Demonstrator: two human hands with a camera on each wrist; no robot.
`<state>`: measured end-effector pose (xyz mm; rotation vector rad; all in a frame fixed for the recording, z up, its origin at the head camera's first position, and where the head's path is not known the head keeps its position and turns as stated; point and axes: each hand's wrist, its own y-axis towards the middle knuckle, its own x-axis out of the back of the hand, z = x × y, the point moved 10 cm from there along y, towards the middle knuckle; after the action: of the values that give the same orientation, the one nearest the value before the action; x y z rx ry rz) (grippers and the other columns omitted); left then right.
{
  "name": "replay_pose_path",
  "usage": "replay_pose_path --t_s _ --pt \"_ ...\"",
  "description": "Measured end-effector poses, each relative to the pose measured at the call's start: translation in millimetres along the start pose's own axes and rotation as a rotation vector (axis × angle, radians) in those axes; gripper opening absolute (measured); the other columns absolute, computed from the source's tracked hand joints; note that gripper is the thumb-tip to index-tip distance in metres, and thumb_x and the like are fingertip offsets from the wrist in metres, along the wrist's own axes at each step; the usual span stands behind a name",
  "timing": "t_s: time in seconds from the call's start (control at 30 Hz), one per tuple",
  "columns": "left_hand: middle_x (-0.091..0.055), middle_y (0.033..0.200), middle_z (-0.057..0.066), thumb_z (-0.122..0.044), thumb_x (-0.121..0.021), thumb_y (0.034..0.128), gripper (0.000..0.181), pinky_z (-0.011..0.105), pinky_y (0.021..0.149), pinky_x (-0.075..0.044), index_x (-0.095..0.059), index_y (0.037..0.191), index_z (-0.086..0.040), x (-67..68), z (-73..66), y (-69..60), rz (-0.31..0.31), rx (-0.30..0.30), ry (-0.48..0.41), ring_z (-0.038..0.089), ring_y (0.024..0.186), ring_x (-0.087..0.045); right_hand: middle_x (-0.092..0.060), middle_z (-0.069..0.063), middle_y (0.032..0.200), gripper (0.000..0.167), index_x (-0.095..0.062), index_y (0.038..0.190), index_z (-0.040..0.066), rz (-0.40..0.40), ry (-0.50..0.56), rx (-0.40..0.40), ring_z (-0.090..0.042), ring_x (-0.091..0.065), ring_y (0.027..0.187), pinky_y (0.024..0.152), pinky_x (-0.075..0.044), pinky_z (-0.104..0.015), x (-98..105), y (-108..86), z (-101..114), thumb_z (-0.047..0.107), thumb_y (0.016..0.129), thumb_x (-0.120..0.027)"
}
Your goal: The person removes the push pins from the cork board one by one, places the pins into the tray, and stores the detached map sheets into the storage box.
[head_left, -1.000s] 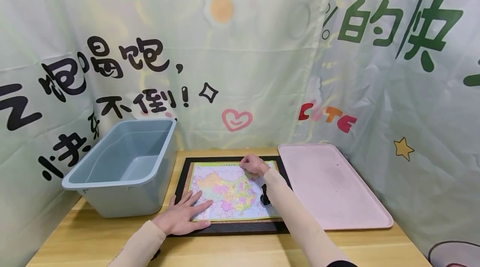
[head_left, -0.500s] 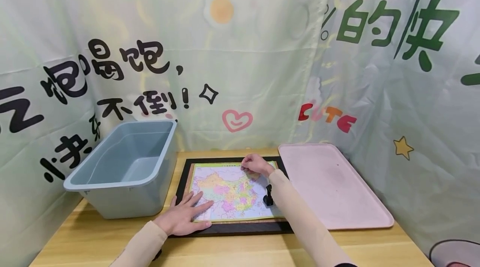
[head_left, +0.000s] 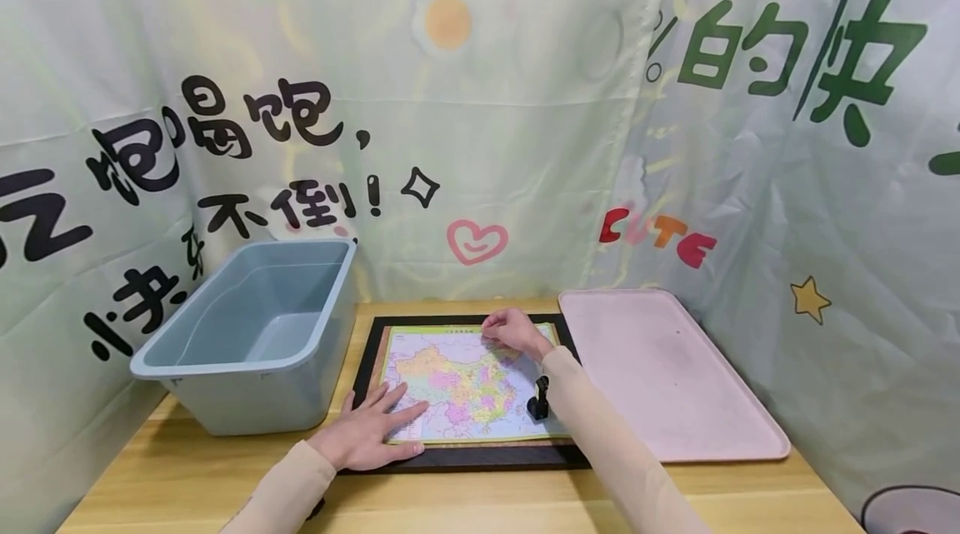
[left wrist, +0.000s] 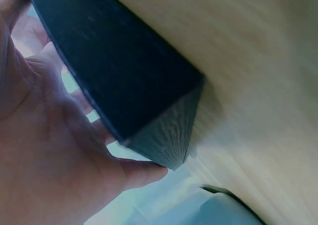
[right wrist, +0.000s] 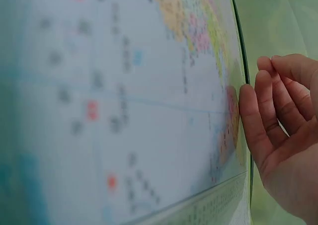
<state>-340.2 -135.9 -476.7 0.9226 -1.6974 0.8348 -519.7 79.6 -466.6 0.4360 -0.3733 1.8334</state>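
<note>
As my left hand [head_left: 366, 432] lies spread over the map [head_left: 453, 376] at the near-left corner of its board [head_left: 487, 458], my right hand [head_left: 516, 330] stays curled near the far edge, any pinch indiscernible; progress seems paused.

Bright and even from the head, softly shadowed on the table [head_left: 450, 502] beside the tub [head_left: 247, 396]. Dimmer and bluish at the left wrist; at the right, blurred over the near map [right wrist: 149, 106].

Rectangular multicoloured map [head_left: 450, 392] on black-framed board [head_left: 480, 458], mid wooden table [head_left: 450, 509]. Deep blue-grey plastic tub [head_left: 247, 405] left, flat pink rectangular tray [head_left: 667, 376] right, printed pale-green cloth [head_left: 525, 142] behind.
</note>
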Motion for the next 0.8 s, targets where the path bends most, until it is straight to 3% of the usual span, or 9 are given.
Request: replay_pose_path --t_s 0.37,0.8 --pt "-0.028 0.161 0.007 -0.076 -0.041 0.0892 0.068 0.080 0.103 -0.011 -0.041 0.148 -0.042 -2.7 1.3 1.9 0.003 -0.002 -0.001 0.037 0.150 -0.020 -0.072 -0.014 0.097 0.025 -0.068 0.112 -0.005 -0.001 0.132 0.014 -0.017 -0.067 0.071 0.064 -0.056 -0.029 2.2 -0.9 -2.4 0.014 0.095 -0.065" --pt "-0.027 0.161 0.009 -0.076 -0.040 0.0895 0.069 0.081 0.102 -0.011 -0.040 0.149 -0.040 0.9 0.6 1.4 0.003 -0.013 -0.001 0.039 0.149 -0.021 -0.072 -0.016 0.095 0.021 -0.068 0.108 -0.006 -0.028 0.148 0.004 -0.018 -0.068 0.070 0.061 -0.057 -0.030 7.6 -4.1 -0.8 0.011 0.095 -0.065"
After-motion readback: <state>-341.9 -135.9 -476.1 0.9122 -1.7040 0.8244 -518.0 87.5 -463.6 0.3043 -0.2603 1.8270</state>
